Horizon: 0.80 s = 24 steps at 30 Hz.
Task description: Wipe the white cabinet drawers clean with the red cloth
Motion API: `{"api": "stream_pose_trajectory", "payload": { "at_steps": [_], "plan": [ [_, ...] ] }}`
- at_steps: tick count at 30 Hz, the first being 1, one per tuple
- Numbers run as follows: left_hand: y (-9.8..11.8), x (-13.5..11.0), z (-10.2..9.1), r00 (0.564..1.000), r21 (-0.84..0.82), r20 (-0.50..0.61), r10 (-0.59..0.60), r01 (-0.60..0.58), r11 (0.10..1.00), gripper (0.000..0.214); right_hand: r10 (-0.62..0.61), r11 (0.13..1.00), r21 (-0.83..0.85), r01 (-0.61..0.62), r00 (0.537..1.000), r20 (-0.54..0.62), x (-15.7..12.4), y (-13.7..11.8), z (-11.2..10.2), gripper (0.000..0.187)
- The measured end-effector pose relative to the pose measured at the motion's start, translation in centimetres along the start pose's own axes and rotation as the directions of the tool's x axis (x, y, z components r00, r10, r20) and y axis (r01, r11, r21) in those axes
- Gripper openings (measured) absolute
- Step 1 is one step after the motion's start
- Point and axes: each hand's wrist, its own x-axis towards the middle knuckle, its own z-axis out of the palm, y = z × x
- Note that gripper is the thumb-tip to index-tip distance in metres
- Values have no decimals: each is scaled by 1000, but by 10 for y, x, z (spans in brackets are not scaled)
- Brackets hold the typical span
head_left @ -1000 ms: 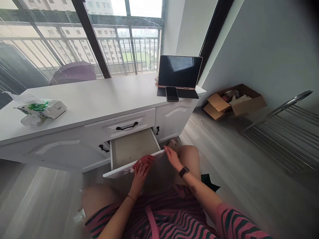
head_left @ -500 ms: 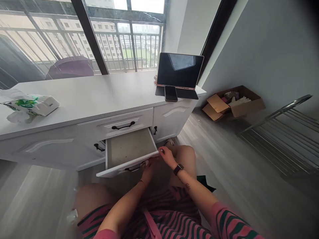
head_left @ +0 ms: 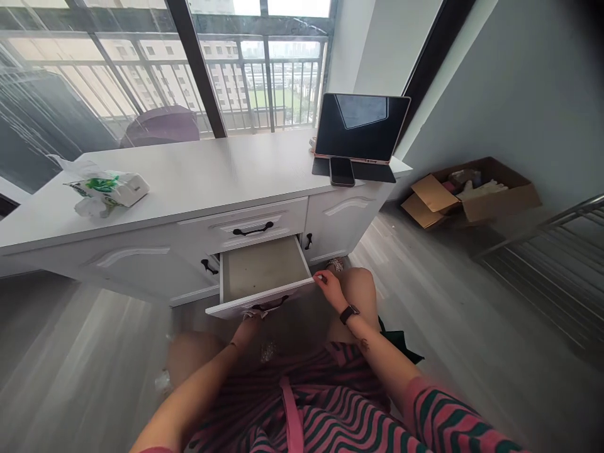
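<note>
A lower drawer of the white cabinet is pulled out, its bare beige bottom showing. At its front right corner, my right hand grips the edge of the drawer front with curled fingers; a dark watch is on that wrist. My left hand is low against the left part of the drawer front, just left of the black handle. In its fingers is a crumpled pale tissue, partly hidden and small in view.
On the white cabinet top lie a tissue pack, a tablet on its stand and a phone. An open cardboard box and a metal rack stand on the right. My knees flank the drawer.
My left hand has slid leftward along the drawer front with the tissue, from right of the handle to its left. My right hand stays on the corner. The view has shifted left.
</note>
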Motion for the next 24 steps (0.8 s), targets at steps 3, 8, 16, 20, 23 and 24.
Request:
{"api": "stream_pose_trajectory", "payload": {
  "at_steps": [3,8,16,20,23,24],
  "plan": [
    [-26,-13,-13,995,13,100,14,-15,1000,51,-27,998,-60,27,1000,-5,-2,-4,2,28],
    [-56,-40,-46,989,35,127,78,-83,996,58,-134,970,-204,134,991,16,-8,-27,10,23],
    [-55,-54,-77,958,175,55,281,-287,942,66,-205,873,-425,237,971,122,-6,-45,19,31],
    [-32,-33,-63,949,196,6,315,-309,931,65,-219,882,-398,253,967,129,-3,-41,17,34],
    [-4,-9,-54,951,146,-7,309,-304,941,64,-226,881,-394,263,964,138,-3,-41,16,33],
    [7,0,-54,951,127,0,309,-306,943,63,-229,879,-395,266,963,140,-3,-41,17,33]
  ]
}}
